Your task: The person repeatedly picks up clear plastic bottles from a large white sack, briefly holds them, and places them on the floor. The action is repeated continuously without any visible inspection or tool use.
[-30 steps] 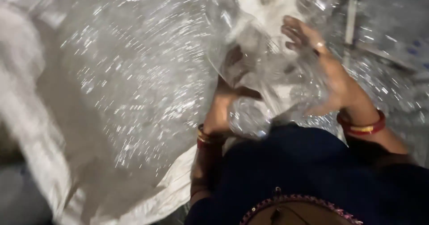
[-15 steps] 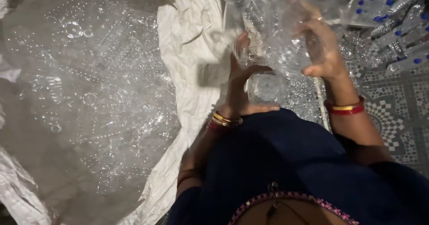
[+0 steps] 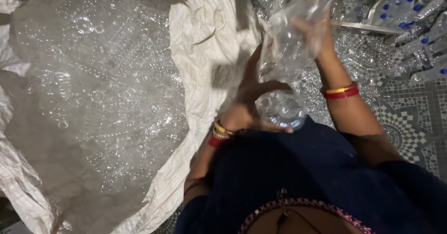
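Observation:
I hold a clear, crushed plastic bottle upright in front of me, its round base toward my body. My left hand grips its lower part, fingers spread around the left side. My right hand holds the upper part from the right, partly seen through the plastic. Both wrists wear red and gold bangles. The bottle hangs just right of the rim of a big white woven sack.
The open sack on the left is filled with several clear plastic bottles. A heap of clear bottles with blue caps lies at the top right. Patterned floor tiles show on the right.
The view has swung left, so the sack's opening fills more of the picture. Both hands stay on the clear bottle, now held more upright and slightly higher.

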